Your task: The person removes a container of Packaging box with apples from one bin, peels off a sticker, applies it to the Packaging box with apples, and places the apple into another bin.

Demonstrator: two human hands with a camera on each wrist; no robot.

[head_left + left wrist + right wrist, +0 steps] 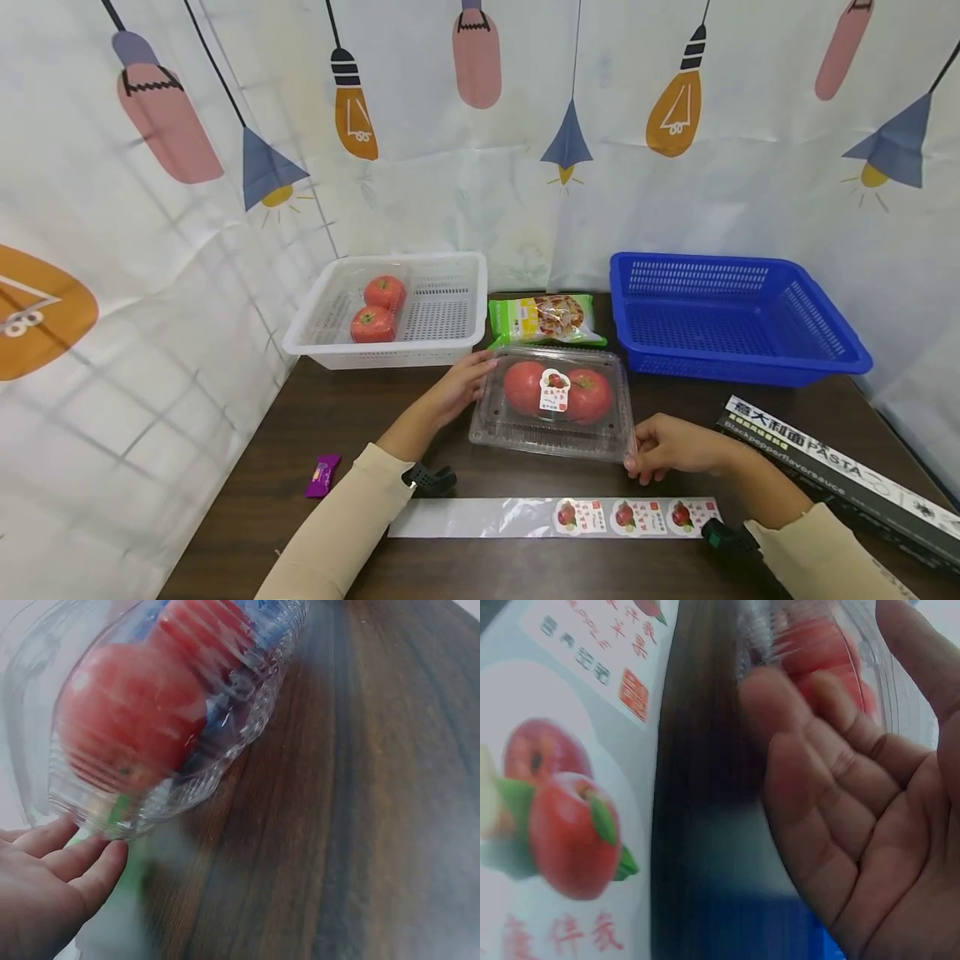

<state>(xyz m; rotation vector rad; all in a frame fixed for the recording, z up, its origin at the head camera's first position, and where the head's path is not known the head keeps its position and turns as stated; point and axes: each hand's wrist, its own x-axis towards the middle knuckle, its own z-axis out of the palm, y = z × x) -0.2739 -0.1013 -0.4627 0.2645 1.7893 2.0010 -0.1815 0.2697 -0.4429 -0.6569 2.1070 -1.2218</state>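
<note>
A clear plastic clamshell box (551,442) holds red tomatoes (588,395) and bears a white label sticker (554,390) with a red fruit print on its lid. My left hand (456,390) holds it at the upper left edge; in the left wrist view, fingertips (107,864) meet its ribbed side. At the lower right corner, my right hand (670,447) pinches the box between thumb and bent fingers. Nearer me, a backing strip (517,517) lies across the table with several apple stickers (628,517) at its right end; its left part is bare.
A white basket (390,357) at the back left contains another clear box of tomatoes (372,324). At the back right stands a blue basket (720,367). Between them lies a green snack bag (547,318). A black pasta box (840,479) lies right; a purple packet (322,476) lies left.
</note>
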